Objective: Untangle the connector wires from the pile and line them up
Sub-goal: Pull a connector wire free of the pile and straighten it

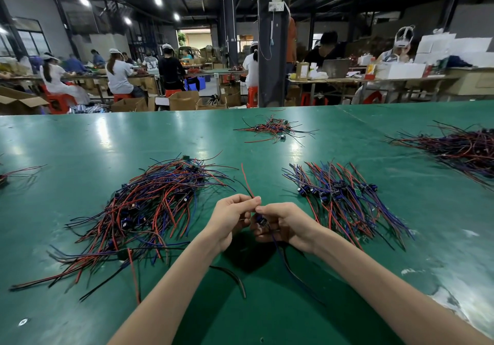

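Observation:
A tangled pile of red, blue and black connector wires [144,211] lies on the green table [80,141] to the left of my hands. To the right lies a lined-up bunch of wires [344,197] with small blue parts at their middle. Between the two, my left hand [230,220] pinches the red and black leads of one connector wire [244,178] that stick up and away. My right hand [283,224] holds the same wire's small dark part, and its blue and black leads hang down toward me.
A small wire heap [275,129] lies further back at the centre, and a large dark heap [465,149] at the right edge. A few wires [16,173] show at the far left. Beyond the table's far edge people sit at benches, with cardboard boxes and a pillar [272,50].

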